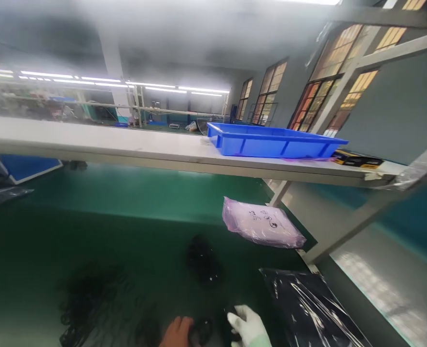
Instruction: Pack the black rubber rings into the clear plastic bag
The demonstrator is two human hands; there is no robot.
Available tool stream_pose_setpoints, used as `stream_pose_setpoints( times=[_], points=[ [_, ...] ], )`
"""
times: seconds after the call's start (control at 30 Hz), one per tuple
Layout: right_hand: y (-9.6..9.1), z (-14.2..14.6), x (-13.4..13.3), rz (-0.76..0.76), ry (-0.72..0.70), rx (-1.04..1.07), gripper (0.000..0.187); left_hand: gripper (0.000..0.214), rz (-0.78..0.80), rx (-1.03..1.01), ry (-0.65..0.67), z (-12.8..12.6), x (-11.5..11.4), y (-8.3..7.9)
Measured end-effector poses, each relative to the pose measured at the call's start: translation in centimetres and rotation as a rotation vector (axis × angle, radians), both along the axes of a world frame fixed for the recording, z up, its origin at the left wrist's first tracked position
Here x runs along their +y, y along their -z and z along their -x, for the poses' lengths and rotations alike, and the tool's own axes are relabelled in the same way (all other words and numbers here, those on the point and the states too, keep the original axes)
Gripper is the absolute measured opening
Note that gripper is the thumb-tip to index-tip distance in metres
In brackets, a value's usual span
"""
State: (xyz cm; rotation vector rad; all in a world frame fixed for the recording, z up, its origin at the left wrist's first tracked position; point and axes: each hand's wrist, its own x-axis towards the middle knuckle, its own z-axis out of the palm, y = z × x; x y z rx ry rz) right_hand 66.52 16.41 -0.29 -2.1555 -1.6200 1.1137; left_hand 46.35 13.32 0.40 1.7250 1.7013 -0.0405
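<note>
At the bottom edge, my bare left hand [177,332] has its fingers curled beside a small dark rounded piece [201,332], its kind too blurred to tell. To the right, my right hand [247,325] wears a white glove. Its fingers bend around something dark that I cannot make out against the green tabletop [155,260]. Farther up the table lies a black lump-shaped object [203,260]. A loose heap of black parts [86,299] spreads over the left side, smeared by motion.
A pink plastic-wrapped packet [264,224] lies at the right, with a shiny black plastic bag [310,308] nearer. Above the table runs a white shelf [126,144] bearing a blue tray [271,144] and a black-and-yellow box [358,159]. A slanted post [347,236] bounds the right side.
</note>
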Motion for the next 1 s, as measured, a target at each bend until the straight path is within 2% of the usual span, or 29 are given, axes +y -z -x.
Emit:
stream_pose_setpoints(
  times=[0.07,0.13,0.23,0.3,0.37,0.43,0.5,0.57,0.7,0.8,0.9,1.0],
  points=[
    [0.6,-0.7,-2.5,0.068,0.101,-0.009,0.036,0.061,-0.112,0.044,0.05,-1.1,-0.6,-0.4],
    [0.8,-1.5,-4.1,0.058,0.166,-0.06,0.039,0.063,-0.176,0.073,0.077,-1.9,-1.1,-0.8],
    [-0.1,-3.0,-5.3,0.001,0.2,-0.14,0.046,0.056,-0.116,0.083,0.107,-2.2,-1.3,-1.3],
    [-0.8,-3.5,-5.6,-0.028,0.185,-0.166,0.045,0.065,-0.095,0.105,0.138,-2.2,-1.1,-1.7],
    [-1.4,-3.1,-5.5,-0.058,0.135,-0.186,0.046,0.084,-0.116,0.12,0.201,-2.6,-0.5,-2.0],
    [-1.5,-1.9,-5.1,-0.076,0.069,-0.204,0.066,0.093,-0.147,0.121,0.273,-3.3,0.1,-2.1],
    [-1.2,-0.7,-4.5,-0.075,0.016,-0.199,0.081,0.085,-0.151,0.113,0.324,-4.1,0.7,-2.0],
    [-0.9,0.0,-3.9,-0.064,0.004,-0.158,0.077,0.076,-0.142,0.102,0.336,-4.3,0.8,-1.8],
    [-0.3,-0.3,-3.6,0.035,0.056,0.066,0.058,0.083,-0.107,0.039,0.27,-3.6,-0.1,-1.5],
    [-0.1,-0.6,-4.4,0.178,0.074,0.294,0.05,0.087,-0.053,-0.154,0.129,-3.4,-1.4,-1.4],
    [-0.3,-0.6,-5.1,0.211,0.069,0.444,0.053,0.087,0.0,-0.268,0.011,-4.0,-2.1,-1.2],
    [-0.8,-0.6,-5.4,0.206,0.045,0.507,0.056,0.088,0.003,-0.25,0.02,-4.5,-2.0,-0.9]
  ],
)
